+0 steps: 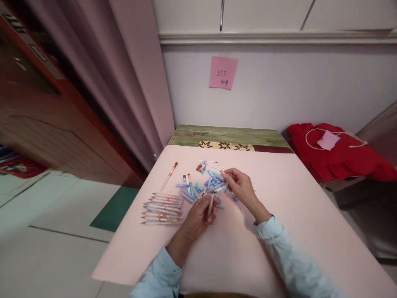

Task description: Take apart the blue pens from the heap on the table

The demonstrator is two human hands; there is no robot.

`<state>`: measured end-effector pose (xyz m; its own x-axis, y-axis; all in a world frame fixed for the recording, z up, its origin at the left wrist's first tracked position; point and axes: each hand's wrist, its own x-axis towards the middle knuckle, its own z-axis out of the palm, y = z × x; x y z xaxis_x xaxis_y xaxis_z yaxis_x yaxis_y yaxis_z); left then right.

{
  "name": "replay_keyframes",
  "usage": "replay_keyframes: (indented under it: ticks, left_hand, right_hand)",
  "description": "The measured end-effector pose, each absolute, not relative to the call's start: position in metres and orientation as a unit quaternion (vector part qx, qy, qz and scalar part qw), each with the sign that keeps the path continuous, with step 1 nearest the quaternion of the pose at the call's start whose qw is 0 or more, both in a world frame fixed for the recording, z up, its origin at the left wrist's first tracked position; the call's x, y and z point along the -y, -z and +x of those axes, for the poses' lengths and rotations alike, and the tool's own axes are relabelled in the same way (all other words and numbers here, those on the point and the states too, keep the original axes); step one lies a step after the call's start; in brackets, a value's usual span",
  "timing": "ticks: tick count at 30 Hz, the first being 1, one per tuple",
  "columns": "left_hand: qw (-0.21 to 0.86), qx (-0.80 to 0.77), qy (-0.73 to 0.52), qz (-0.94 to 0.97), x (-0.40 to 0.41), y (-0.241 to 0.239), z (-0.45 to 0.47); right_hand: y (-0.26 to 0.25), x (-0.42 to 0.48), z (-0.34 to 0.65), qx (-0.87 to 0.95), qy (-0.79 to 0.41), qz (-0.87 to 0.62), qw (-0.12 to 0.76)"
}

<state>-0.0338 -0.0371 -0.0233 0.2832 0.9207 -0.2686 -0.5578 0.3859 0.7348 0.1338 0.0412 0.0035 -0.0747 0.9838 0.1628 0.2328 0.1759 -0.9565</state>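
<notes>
My left hand (197, 217) is closed around a pale pen barrel (211, 205), which points up between the thumb and fingers. Just beyond it, my right hand (240, 186) pinches a slim whitish pen piece with reddish marks (222, 171). Under and between the hands spreads a loose pile of blue and lilac pen parts (221, 188). Small turquoise pieces (198, 187) and brown toppers (199, 167) lie around that pile. To the left, several pale printed pens (163, 210) rest side by side in a row. One pen with a brown top (169, 176) lies apart behind them.
A pale pink sheet (310, 231) covers most of the table, whose green patterned far edge (229, 131) meets the wall. A pink note (223, 73) is stuck there. At right are red cloth (350, 161) and a white cord; at left, a curtain (133, 82) and wooden door (62, 132).
</notes>
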Motion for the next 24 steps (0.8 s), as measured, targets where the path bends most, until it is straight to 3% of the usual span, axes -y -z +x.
replay_keyframes:
  ticks: [6, 11, 18, 24]
  left_hand:
    - [0.746, -0.341, -0.512, 0.255, 0.031, 0.01, -0.029]
    - [0.7, -0.371, -0.542, 0.281, 0.024, -0.001, -0.013]
    - [0.682, -0.38, -0.556, 0.285, 0.022, 0.012, -0.005]
    - [0.669, -0.385, -0.559, 0.303, 0.027, 0.006, -0.007]
  right_hand:
    - [0.006, -0.011, 0.151, 0.425, -0.5, -0.484, 0.579]
    - [0.011, -0.01, 0.151, 0.356, -0.551, -0.434, 0.617]
    - [0.019, -0.007, 0.151, 0.287, -0.649, -0.357, 0.607]
    - [0.022, -0.004, 0.148, 0.152, -0.797, -0.266, 0.521]
